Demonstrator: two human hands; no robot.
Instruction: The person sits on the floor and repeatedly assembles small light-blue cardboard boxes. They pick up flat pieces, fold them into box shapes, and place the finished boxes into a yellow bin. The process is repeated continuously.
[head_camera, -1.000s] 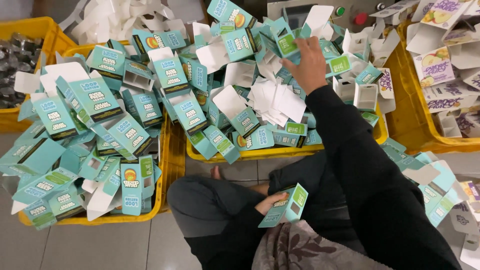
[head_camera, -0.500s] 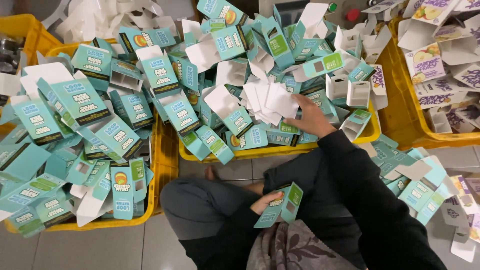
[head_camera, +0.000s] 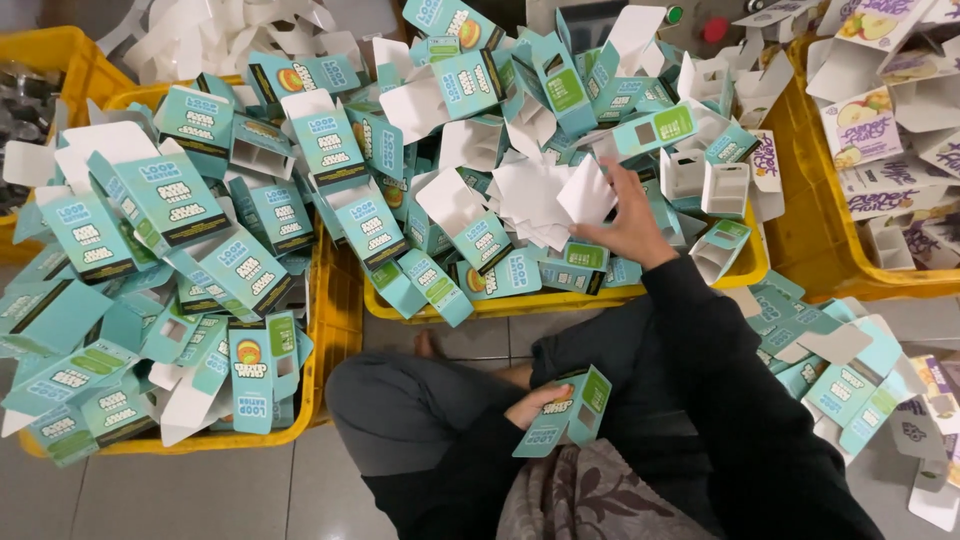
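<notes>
The middle yellow crate (head_camera: 560, 300) lies on the floor in front of the seated person, heaped with folded teal cartons (head_camera: 470, 240) so each is within arm's reach. Left of it a second yellow crate (head_camera: 330, 330) overflows with the same cartons; right of it a third crate (head_camera: 800, 230) holds white and purple boxes. Over the middle crate's near edge, the right hand (head_camera: 630, 220) pinches a flat white insert card (head_camera: 585, 195), fingers closed on its corner, apparently lifting it from the stack of white cards (head_camera: 525, 200) beneath. Nearer than the crate, at the lap, the left hand (head_camera: 535, 405) clamps one open teal carton (head_camera: 570, 410), tilted mouth-up, likely to receive the card.
</notes>
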